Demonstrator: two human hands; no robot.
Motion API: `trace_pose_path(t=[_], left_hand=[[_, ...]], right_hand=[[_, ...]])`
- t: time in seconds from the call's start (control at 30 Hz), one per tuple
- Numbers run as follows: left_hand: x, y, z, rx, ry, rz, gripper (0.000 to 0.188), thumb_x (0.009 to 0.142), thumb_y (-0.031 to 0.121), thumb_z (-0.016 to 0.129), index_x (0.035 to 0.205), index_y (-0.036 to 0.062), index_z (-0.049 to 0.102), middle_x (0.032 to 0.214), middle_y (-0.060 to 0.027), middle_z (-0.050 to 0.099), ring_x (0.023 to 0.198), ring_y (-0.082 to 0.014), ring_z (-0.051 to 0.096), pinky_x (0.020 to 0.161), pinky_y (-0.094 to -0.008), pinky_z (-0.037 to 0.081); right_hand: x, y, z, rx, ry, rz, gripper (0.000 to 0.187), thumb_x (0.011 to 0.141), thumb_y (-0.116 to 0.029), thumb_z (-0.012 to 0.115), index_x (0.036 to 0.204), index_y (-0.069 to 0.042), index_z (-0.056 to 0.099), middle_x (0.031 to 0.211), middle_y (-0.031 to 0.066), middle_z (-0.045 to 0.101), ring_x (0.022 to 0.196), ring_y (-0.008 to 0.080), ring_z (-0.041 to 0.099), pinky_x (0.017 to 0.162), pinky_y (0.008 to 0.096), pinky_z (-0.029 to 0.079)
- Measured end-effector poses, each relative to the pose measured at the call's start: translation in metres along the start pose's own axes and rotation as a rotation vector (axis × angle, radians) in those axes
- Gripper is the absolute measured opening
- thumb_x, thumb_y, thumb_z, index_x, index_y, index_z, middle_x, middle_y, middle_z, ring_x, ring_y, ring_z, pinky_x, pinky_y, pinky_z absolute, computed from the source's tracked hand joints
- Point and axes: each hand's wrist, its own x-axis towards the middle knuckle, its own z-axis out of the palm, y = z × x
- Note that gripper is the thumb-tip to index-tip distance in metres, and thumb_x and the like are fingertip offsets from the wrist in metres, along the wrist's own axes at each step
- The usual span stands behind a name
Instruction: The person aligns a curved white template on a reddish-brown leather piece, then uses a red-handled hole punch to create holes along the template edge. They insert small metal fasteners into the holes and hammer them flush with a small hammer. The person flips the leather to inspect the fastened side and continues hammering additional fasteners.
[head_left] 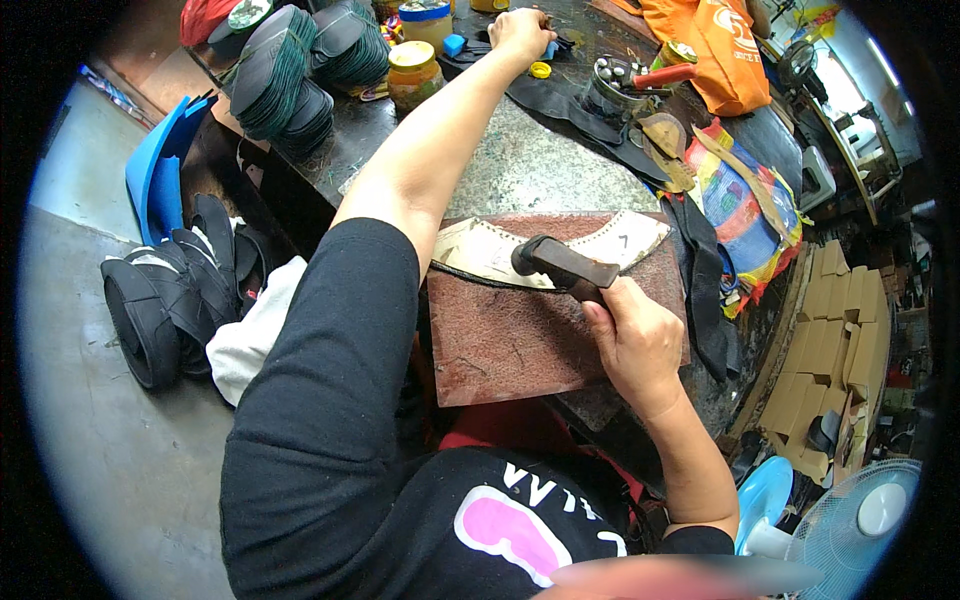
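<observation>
Where the reddish-brown stone slab (520, 340) lies at the near edge of the workbench (540, 165), the right hand (635, 340) is seen over its right part, closed in a fist around the handle of a dark hammer (562, 265). The hammer's head is held at the slab's far edge, resting on or just above a pale curved leather piece (500, 250) with a punched, stitched border; contact cannot be told for certain. That piece is laid across the far edge of the slab, with 1 end reaching past its right corner.

Left of the slab, down on the floor, a heap of black shoe parts (170, 290) and a white cloth (255, 325) are noted. Right of the slab, black straps (705, 290) are draped over the bench edge, and flat cardboard (840, 340) is stacked further right.

Beyond the slab, the left arm is stretched out across the bench. The left hand (522, 30) is placed well beyond the slab, palm down, fingers curled on small items; whether anything is gripped cannot be told. Just left of that arm, 1 glass jar with a yellow lid (413, 72) is stood, with bundles of black soles (300, 70) beyond it. Right of the hand, a tin of tools (612, 88) and an orange bag (715, 45) are recorded.
</observation>
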Motion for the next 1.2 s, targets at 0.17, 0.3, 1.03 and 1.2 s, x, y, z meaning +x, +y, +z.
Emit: trace_pose_path(t=[0.17, 0.3, 1.03, 1.2], left_hand=[[-0.021, -0.004, -0.006, 0.078, -0.087, -0.027, 0.033, 0.079, 0.045, 0.077, 0.105, 0.0243, 0.077, 0.098, -0.0068, 0.075, 0.098, -0.0277, 0.070, 0.087, -0.0443, 0.052], [-0.013, 0.002, -0.009, 0.067, -0.118, -0.065, 0.034, 0.077, 0.047, 0.079, 0.103, 0.0249, 0.078, 0.103, -0.0062, 0.075, 0.101, -0.0276, 0.069, 0.090, -0.0464, 0.049], [-0.028, -0.011, -0.014, -0.044, -0.025, 0.127, 0.033, 0.076, 0.044, 0.079, 0.100, 0.0220, 0.079, 0.091, -0.0061, 0.075, 0.086, -0.0259, 0.072, 0.083, -0.0383, 0.055], [-0.024, -0.001, -0.004, -0.131, 0.079, 0.081, 0.030, 0.077, 0.044, 0.078, 0.099, 0.0237, 0.079, 0.090, -0.0042, 0.076, 0.086, -0.0245, 0.072, 0.081, -0.0383, 0.055]], right_hand=[[0.000, 0.000, -0.001, -0.002, -0.016, 0.004, 0.037, 0.092, -0.027, 0.065, 0.126, -0.014, 0.059, 0.082, 0.0086, 0.062, 0.065, 0.0305, 0.065, 0.056, 0.0408, 0.051], [-0.001, 0.000, -0.001, -0.001, -0.019, 0.008, 0.037, 0.092, -0.027, 0.065, 0.126, -0.014, 0.058, 0.082, 0.0086, 0.061, 0.065, 0.0305, 0.065, 0.055, 0.0409, 0.051], [0.000, 0.000, 0.000, 0.013, 0.000, 0.009, 0.035, 0.091, -0.026, 0.067, 0.123, -0.013, 0.060, 0.083, 0.0091, 0.063, 0.066, 0.0311, 0.065, 0.057, 0.0411, 0.051], [0.000, 0.001, 0.000, -0.003, 0.006, 0.004, 0.036, 0.091, -0.026, 0.067, 0.124, -0.013, 0.060, 0.084, 0.0090, 0.064, 0.067, 0.0306, 0.066, 0.057, 0.0406, 0.051]])
